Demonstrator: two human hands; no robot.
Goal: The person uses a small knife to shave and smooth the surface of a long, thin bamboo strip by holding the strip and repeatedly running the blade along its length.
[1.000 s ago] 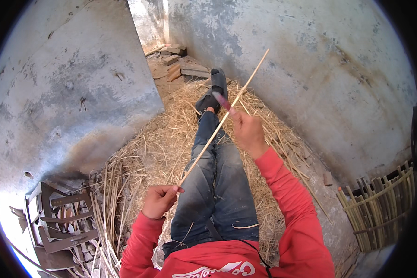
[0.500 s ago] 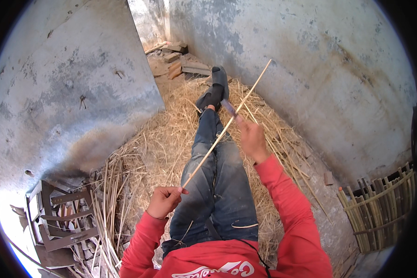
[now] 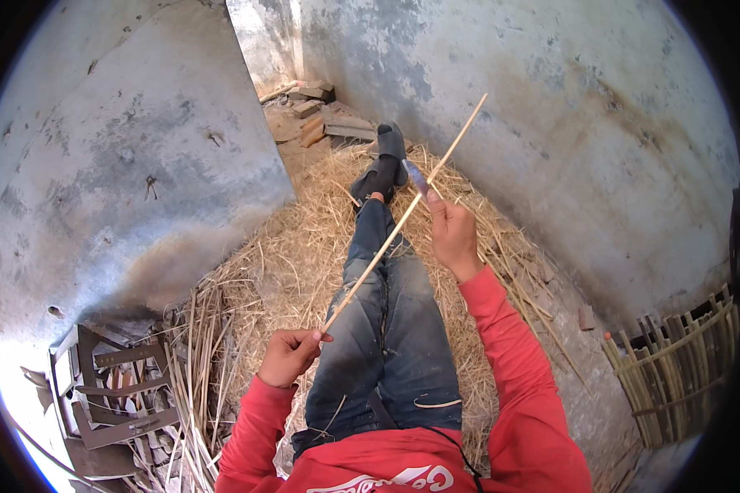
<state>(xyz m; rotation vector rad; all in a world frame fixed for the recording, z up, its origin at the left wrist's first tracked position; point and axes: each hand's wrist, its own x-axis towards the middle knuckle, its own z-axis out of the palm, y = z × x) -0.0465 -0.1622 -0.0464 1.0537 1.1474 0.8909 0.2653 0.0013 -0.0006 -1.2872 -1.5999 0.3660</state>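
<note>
Left hand (image 3: 286,355) fingers pinched on stick (image 3: 403,217) near end. Right hand (image 3: 452,232) fingers wrapped round knife (image 3: 415,176), blade touching stick further up.

Straw bedding (image 3: 288,271), woven bamboo basket (image 3: 682,361), wooden crate (image 3: 115,394), bricks (image 3: 321,115).

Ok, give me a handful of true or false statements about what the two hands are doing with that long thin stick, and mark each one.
1. The left hand pinches the near end of the long thin pale stick. True.
2. The right hand holds a small blade against the stick. True.
3. The person sits on a bare tiled floor. False: dry straw lies under the legs.
4. The sleeves are blue. False: they are red.
5. A woven cane basket stands at the right. True.
</note>
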